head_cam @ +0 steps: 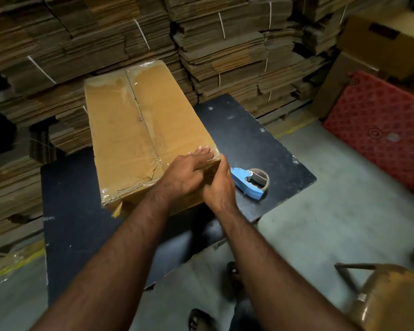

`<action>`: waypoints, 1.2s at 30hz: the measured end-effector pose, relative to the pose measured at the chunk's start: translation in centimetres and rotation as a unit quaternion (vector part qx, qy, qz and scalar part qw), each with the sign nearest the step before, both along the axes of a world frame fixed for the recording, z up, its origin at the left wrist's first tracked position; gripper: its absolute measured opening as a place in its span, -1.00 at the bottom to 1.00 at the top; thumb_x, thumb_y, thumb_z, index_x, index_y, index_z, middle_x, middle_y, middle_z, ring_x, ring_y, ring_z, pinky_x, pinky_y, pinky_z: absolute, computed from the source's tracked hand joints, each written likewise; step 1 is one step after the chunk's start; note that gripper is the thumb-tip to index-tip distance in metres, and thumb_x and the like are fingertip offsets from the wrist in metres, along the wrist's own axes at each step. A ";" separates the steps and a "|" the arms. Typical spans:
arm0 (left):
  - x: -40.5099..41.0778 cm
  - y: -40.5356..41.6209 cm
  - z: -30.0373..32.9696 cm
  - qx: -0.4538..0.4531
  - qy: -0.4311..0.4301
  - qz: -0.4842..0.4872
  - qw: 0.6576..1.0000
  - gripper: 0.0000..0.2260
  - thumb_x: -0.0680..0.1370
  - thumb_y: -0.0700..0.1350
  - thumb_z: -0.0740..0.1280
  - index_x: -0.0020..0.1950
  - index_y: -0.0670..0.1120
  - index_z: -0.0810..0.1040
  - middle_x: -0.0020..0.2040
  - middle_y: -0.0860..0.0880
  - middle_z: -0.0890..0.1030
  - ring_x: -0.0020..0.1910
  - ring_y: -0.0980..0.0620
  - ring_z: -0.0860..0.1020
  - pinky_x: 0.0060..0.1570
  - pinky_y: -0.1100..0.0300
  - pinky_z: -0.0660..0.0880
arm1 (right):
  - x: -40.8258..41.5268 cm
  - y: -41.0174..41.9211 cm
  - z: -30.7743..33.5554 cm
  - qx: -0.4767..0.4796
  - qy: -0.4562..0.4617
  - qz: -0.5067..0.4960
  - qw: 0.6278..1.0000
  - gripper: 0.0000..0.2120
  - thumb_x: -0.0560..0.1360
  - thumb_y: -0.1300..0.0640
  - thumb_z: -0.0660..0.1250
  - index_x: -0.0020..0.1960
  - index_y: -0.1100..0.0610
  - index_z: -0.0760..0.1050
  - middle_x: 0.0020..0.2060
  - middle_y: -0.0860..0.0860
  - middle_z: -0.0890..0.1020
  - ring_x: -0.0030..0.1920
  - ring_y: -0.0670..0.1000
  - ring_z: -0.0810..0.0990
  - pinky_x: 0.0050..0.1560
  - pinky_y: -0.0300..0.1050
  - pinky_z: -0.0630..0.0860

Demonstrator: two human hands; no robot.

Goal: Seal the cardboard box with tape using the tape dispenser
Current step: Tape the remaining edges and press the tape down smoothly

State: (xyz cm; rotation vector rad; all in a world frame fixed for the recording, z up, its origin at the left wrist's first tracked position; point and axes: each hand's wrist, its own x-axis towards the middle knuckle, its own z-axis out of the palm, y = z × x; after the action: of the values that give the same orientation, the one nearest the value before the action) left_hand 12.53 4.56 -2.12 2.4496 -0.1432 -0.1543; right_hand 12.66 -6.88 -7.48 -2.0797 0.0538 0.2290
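A long cardboard box (134, 130) lies on a dark table (249, 139), flaps closed, with clear tape along its middle seam and over its edges. My left hand (187, 173) lies flat over the box's near right corner, fingers straight on the top. My right hand (219, 185) presses against the side face at that same corner, fingers pointing up along the edge. The blue tape dispenser (249, 181) with its roll of tape lies on the table just right of my right hand, held by neither hand.
Bundled stacks of flat cardboard (225, 48) fill the wall behind the table. A red patterned panel (378, 130) leans at the right. A wooden chair (387, 297) stands at the lower right. My feet (234, 278) show on the grey floor below.
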 end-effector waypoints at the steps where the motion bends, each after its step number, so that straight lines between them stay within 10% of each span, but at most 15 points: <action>1: 0.1 0.1 -0.1 0.000 0.004 -0.002 1.000 -0.32 0.35 -0.25 0.12 0.52 -0.11 0.38 0.56 -0.02 0.26 0.56 0.06 0.16 0.56 0.12 0.01 | 0.5 -0.4 0.2 0.003 0.010 0.014 1.000 -0.27 0.30 0.24 0.32 0.43 -0.02 0.21 0.28 0.04 0.51 0.23 0.14 0.52 0.24 0.07 0.49; 8: -0.1 0.1 0.2 0.000 0.011 -0.007 1.000 -0.37 0.44 -0.39 0.16 0.52 -0.11 0.37 0.57 -0.02 0.22 0.58 0.05 0.13 0.51 0.25 -0.08 | -0.4 -1.3 -0.3 0.037 0.025 0.028 0.999 -0.06 0.44 0.24 0.35 0.62 0.02 -0.16 0.57 0.07 0.20 0.52 0.09 0.25 0.49 0.02 0.24; 11: 0.0 -0.2 -0.1 -0.003 0.009 0.021 1.000 -0.42 0.52 -0.39 0.15 0.53 -0.06 0.35 0.57 0.06 0.22 0.57 0.14 0.11 0.49 0.31 -0.13 | -3.0 2.5 -0.4 0.047 0.046 -0.029 0.997 -0.18 0.53 -0.33 0.14 0.59 -0.17 -0.27 0.61 -0.01 0.06 0.56 0.04 0.13 0.52 0.12 0.14; 14: 0.0 0.0 -0.3 -0.013 0.007 0.024 1.000 -0.43 0.52 -0.37 0.14 0.53 -0.06 0.37 0.57 0.05 0.23 0.57 0.13 0.11 0.54 0.23 -0.09 | -4.3 3.6 -0.5 -0.058 0.030 0.042 0.997 0.09 0.37 -0.56 -0.06 0.57 0.08 -0.42 0.58 -0.04 -0.26 0.56 -0.12 -0.22 0.57 0.07 -0.08; 19: 0.1 0.2 0.2 0.003 0.007 0.002 1.000 -0.40 0.50 -0.39 0.13 0.54 -0.08 0.34 0.58 0.03 0.20 0.58 0.09 0.11 0.55 0.20 -0.07 | -4.3 1.3 -2.0 -0.066 -0.042 0.002 0.997 0.07 0.43 0.17 0.39 0.59 0.14 -0.37 0.60 0.06 -0.22 0.59 0.00 -0.20 0.56 0.08 0.02; 24: 0.1 -0.1 0.2 0.009 0.006 0.017 1.000 -0.50 0.62 -0.31 0.12 0.55 -0.03 0.32 0.58 0.07 0.19 0.57 0.15 0.09 0.47 0.30 -0.12 | -2.0 3.4 -0.9 -0.033 -0.026 -0.058 0.997 -0.21 0.64 -0.17 0.12 0.54 -0.14 -0.44 0.61 -0.08 -0.07 0.58 0.03 0.06 0.50 0.03 0.10; 31: 0.1 -0.1 0.1 -0.004 0.020 0.030 0.999 -0.57 0.66 -0.23 0.10 0.53 -0.01 0.36 0.57 0.10 0.22 0.56 0.19 0.11 0.48 0.32 -0.11 | -3.5 2.8 -2.3 -0.156 -0.052 0.063 0.984 0.17 0.48 -0.20 0.36 0.48 0.17 -0.56 0.52 0.13 -0.43 0.56 0.03 -0.35 0.58 0.04 -0.09; 36: -0.3 0.0 0.9 -0.013 0.017 0.013 1.000 -0.54 0.61 -0.30 0.12 0.51 -0.07 0.40 0.56 0.06 0.24 0.56 0.12 0.14 0.54 0.18 -0.03 | -4.6 0.5 -1.7 -0.121 -0.083 0.011 0.989 -0.07 0.45 0.06 0.39 0.61 0.10 -0.13 0.61 0.04 -0.02 0.55 0.08 0.14 0.51 0.12 0.18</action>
State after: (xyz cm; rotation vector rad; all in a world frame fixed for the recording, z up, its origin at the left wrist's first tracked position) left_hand 12.25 4.53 -1.23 2.4207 -0.0975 -0.1801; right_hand 8.07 -6.36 -9.14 -2.3344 -0.0457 0.0642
